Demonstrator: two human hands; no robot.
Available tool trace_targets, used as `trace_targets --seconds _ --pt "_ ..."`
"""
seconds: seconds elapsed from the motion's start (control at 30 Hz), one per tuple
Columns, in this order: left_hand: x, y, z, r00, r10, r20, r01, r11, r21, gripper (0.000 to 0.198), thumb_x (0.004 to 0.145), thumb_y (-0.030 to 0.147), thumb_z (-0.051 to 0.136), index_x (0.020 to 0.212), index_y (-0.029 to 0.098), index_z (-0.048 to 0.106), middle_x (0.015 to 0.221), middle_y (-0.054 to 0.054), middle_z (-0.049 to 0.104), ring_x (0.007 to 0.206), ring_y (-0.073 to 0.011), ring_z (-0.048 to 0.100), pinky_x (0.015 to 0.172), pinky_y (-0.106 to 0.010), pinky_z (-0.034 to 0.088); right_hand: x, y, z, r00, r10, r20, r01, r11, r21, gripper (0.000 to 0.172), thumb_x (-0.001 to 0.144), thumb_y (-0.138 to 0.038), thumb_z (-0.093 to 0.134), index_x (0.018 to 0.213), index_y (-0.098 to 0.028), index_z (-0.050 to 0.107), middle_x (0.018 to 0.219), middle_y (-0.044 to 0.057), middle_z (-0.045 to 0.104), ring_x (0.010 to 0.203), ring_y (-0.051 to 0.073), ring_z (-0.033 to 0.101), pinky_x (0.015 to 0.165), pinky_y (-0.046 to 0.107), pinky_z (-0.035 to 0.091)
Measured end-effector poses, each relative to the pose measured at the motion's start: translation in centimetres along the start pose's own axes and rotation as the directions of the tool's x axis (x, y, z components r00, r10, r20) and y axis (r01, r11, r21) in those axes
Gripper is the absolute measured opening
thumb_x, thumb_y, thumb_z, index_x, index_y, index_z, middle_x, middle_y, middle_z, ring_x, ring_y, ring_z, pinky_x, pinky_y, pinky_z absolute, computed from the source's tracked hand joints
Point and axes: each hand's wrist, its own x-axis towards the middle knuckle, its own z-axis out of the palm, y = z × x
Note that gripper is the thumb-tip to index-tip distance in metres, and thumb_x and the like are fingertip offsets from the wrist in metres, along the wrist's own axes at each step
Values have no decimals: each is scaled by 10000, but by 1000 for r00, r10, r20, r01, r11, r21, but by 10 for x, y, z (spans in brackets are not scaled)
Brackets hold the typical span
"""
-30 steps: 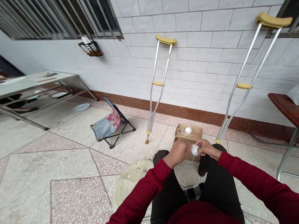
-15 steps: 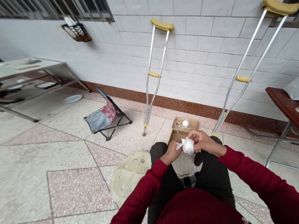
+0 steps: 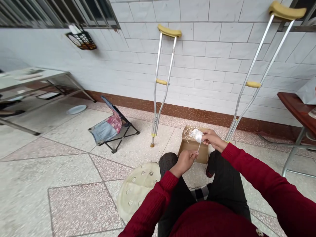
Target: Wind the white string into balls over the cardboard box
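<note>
Twine ball (image 3: 197, 135), white, in right hand (image 3: 213, 139); left hand (image 3: 184, 163) pinching strand (image 3: 198, 146)

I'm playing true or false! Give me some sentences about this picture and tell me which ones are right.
1. The right hand pinches a white string bundle. True.
2. The left hand is inside the cardboard box. False: it is outside the box, nearer the person.
3. Two crutches lean on the tiled wall. True.
4. The person's sleeves are blue. False: they are dark red.
</note>
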Motion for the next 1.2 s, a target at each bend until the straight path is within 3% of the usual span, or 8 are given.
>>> trace_targets --seconds 0.1,0.23,0.37,0.47,0.6,0.87,1.03,1.2 --pt "2 -16 0 999 -41 -21 37 981 -189 368 923 318 421 757 114 678 683 -28 648 622 -129 557 598 -213 389 -30 -8 9 981 -104 164 114 992 -55 303 559 -137 694 832 -155 561 568 -45 597 372 66 490 325 152 332" --pt "16 -16 -18 999 11 -38 -15 991 -130 263 848 254 488 720 108 666 673 -32 639 631 -137 551 596 -214 372 -58 14 13 956 -77 283 145 963 -227 360 588 -133 694 895 -181 510 652 -51 604 390 80 531 331 166 384" --pt "31 -2 -28 998 49 -39 -49 999 -10 224 814 229 500 703 121 662 657 -19 630 636 -134 541 596 -214 346 -59 30 10 972 -97 216 160 941 -297 429 599 -98 667 965 -204 471 666 -75 570 377 71 522 328 159 384" --pt "38 -4 -23 998 0 -63 -6 996 -87 197 772 235 532 719 106 672 659 -19 637 627 -140 532 580 -213 353 -58 23 12 959 -141 248 199 953 -230 572 603 -68 648 1118 -239 469 725 -70 573 392 69 535 342 163 399" --pt "35 -21 -17 999 -12 -44 3 978 -207 207 758 258 554 714 95 675 679 -29 649 652 -152 546 592 -211 384 -62 12 20 932 -144 333 198 971 -132 484 660 -118 647 1123 -221 549 728 -29 598 475 106 590 430 218 491" --pt "45 -53 -38 990 -139 -18 139 990 34 278 819 212 447 702 141 690 676 -19 662 616 -129 549 597 -203 377 -62 21 20 940 -151 307 216 958 -191 498 619 -113 705 1087 -228 580 890 14 630 697 151 625 553 256 554" --pt "59 -65 -40 989 -148 -11 148 985 92 280 824 214 449 759 150 714 689 -11 674 627 -129 556 609 -212 373 -56 17 19 961 -108 256 159 969 -187 470 605 -125 697 1055 -202 586 938 30 626 688 150 610 552 275 553" --pt "67 -57 -32 992 -111 63 106 991 80 289 825 203 452 680 139 693 610 3 631 597 -120 542 597 -205 375 -64 27 26 919 -221 327 313 913 -261 477 635 -113 666 1091 -234 604 874 4 641 711 144 603 569 226 497"
